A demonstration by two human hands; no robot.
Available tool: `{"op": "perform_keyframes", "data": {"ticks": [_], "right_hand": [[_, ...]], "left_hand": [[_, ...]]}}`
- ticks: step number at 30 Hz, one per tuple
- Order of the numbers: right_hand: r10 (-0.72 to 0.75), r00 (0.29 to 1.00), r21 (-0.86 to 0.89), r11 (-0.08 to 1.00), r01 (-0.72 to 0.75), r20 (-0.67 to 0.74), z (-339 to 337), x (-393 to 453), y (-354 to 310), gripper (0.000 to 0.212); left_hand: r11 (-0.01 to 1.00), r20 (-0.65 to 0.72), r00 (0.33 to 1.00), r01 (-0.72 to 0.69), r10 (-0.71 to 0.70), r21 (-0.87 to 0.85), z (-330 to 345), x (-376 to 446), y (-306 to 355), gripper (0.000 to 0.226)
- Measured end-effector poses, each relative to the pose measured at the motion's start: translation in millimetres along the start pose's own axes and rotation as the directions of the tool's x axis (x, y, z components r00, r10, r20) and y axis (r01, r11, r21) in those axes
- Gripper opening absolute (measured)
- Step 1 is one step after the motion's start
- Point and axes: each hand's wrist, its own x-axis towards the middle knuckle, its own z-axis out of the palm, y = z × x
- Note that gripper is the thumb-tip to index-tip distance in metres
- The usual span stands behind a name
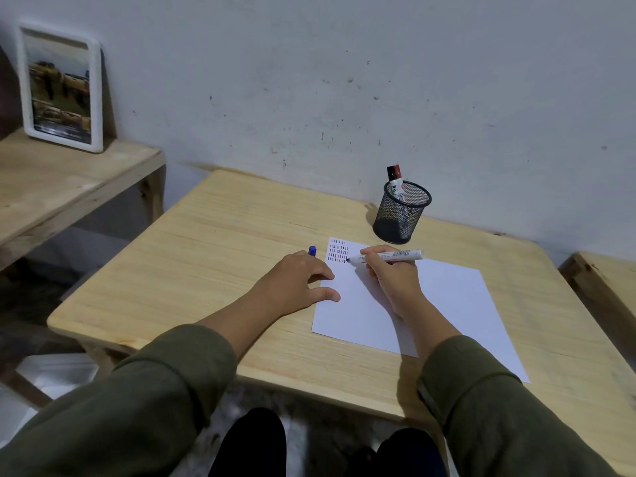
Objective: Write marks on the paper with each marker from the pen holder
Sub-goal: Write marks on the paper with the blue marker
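Observation:
A white sheet of paper (pixel 447 304) lies on the wooden table (pixel 213 256), with rows of short red, blue and black marks (pixel 338 250) in its far left corner. My right hand (pixel 389 270) grips a white blue-tipped marker (pixel 401 254), its tip touching the paper just below the marks. My left hand (pixel 296 280) rests at the paper's left edge, and the blue cap (pixel 312 250) sticks out from behind its fingers. A black mesh pen holder (pixel 401 215) stands beyond the paper with two markers (pixel 395 179) in it, capped black and red.
A lower wooden shelf (pixel 51 187) at the left carries a white-framed picture (pixel 62 87) leaning on the wall. Another wooden piece (pixel 605 277) is at the right edge. The grey wall (pixel 344 80) runs right behind the table.

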Motion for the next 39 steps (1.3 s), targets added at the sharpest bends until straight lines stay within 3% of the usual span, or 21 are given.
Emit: {"op": "perform_keyframes", "data": {"ticks": [11,14,16,18,20,23,28,33,39], "right_hand": [[-0.018,0.999,0.053,0.998,0.016,0.031,-1.2,-2.8,-1.4,0.01],[-0.037,0.998,0.127,0.991,0.029,0.057,-4.5,-5.0,-4.9,0.015],[-0.039,0.997,0.16,0.987,0.027,0.071,-6.9,-7.5,-7.2,0.015],[-0.058,0.995,0.163,0.986,0.044,0.085,-9.2,-9.1,-8.3,0.015],[-0.074,0.994,0.167,0.984,0.058,0.086,-11.3,-10.4,-9.3,0.013],[-0.102,0.991,0.176,0.981,0.086,0.085,-16.1,-11.2,-13.9,0.011],[-0.167,0.982,0.2,0.969,0.147,0.085,-22.8,-12.6,-27.6,0.011],[-0.199,0.977,0.2,0.963,0.181,0.074,-30.9,-10.9,-48.2,0.013],[-0.248,0.965,0.255,0.942,0.218,0.09,-38.6,-8.8,-68.3,0.019]], "left_hand": [[0.997,-0.037,0.997,-0.072,0.072,0.005,2.2,0.4,-2.6,0.044],[0.978,-0.368,0.906,-0.185,0.21,0.101,6.1,1.7,-8.3,0.036],[0.989,-0.529,0.836,-0.12,0.145,0.082,4.7,3.4,-12.9,0.035],[1.0,-0.484,0.875,-0.028,0.018,-0.014,-1.0,6.0,-15.2,0.043],[0.994,-0.307,0.948,0.063,-0.086,-0.085,-5.9,8.6,-16.0,0.044],[0.991,-0.2,0.975,0.074,-0.096,-0.116,-5.3,13.8,-14.2,0.034],[0.947,-0.261,0.943,0.127,-0.208,-0.295,-3.5,23.4,0.1,0.019],[0.707,-0.288,0.869,0.094,-0.401,-0.701,-10.4,40.5,34.7,0.025],[0.711,-0.325,0.872,0.038,-0.367,-0.702,-27.4,58.7,62.7,0.021]]}}
